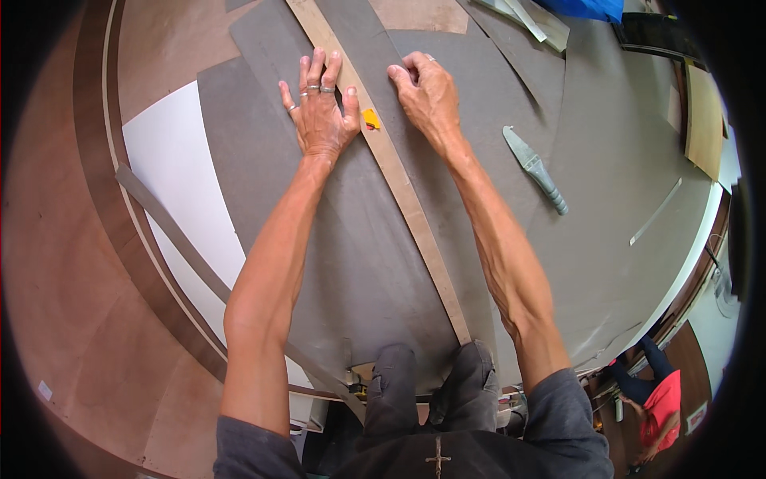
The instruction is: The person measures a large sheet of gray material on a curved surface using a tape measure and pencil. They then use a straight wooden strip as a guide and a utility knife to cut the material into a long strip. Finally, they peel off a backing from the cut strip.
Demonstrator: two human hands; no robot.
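A long, narrow wooden strip (415, 211) runs from the far edge down toward my knees, across a grey sheet (363, 231). My left hand (321, 112) is open, its fingers spread, pressing on the strip's left edge and the grey sheet beside it. A small yellow piece (371, 119) sits on the strip next to my left thumb. To the right of the strip, my right hand (428, 89) is closed with thumb and forefinger together over the grey sheet. What it pinches, if anything, is hidden. A pointed blade tool with a grey handle (535, 171) lies farther right.
White sheet (179, 152) shows at the left, crossed by a thin grey offcut (171, 227). Scrap strips (523, 20) and a blue covering (586, 8) lie at the far right. A thin pale strip (656, 211) rests on the right. A person in red (662, 407) is at lower right.
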